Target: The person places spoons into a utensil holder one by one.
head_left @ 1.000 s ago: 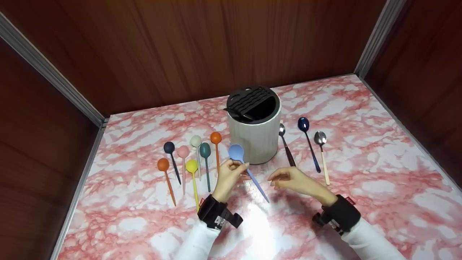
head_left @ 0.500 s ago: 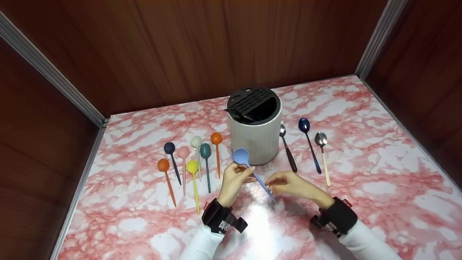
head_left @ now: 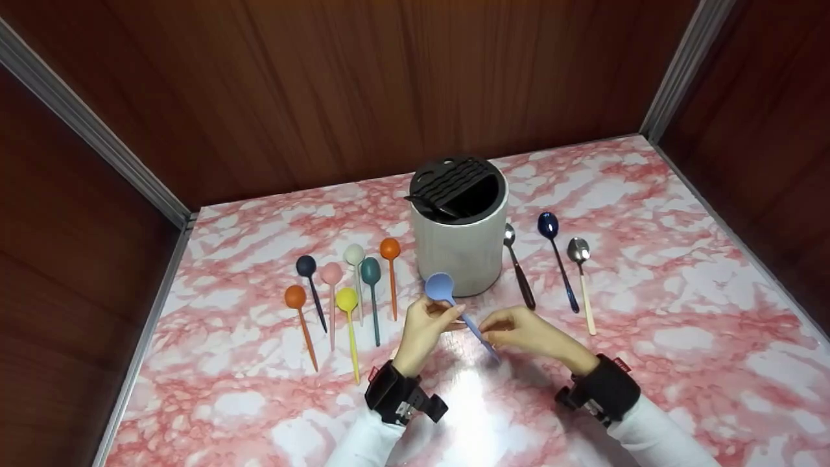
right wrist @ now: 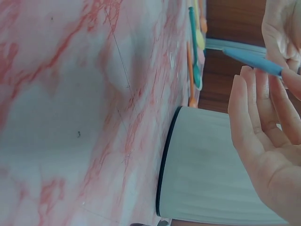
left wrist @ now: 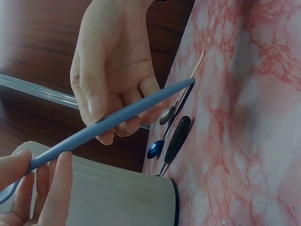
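A light blue spoon is held in front of the container, bowl up toward the left and handle slanting down to the right. My left hand pinches its neck just below the bowl. The right hand has thumb and fingers on the lower handle, whose tip pokes out past them. In the left wrist view the spoon's handle passes between the right thumb and fingers, above the table. Behind both hands stands a whitish cylindrical utensil holder with a black slotted lid and a black utensil stuck in it.
To the left lie several colored spoons, among them a yellow spoon, a teal spoon and a pink spoon. Right of the holder are a dark-handled spoon, a blue metal spoon and a cream-handled spoon. Brown panels enclose the table.
My left hand has carried the blue spoon slightly right and toward me. The right hand, apart from it a second ago, has closed its fingers on the handle.
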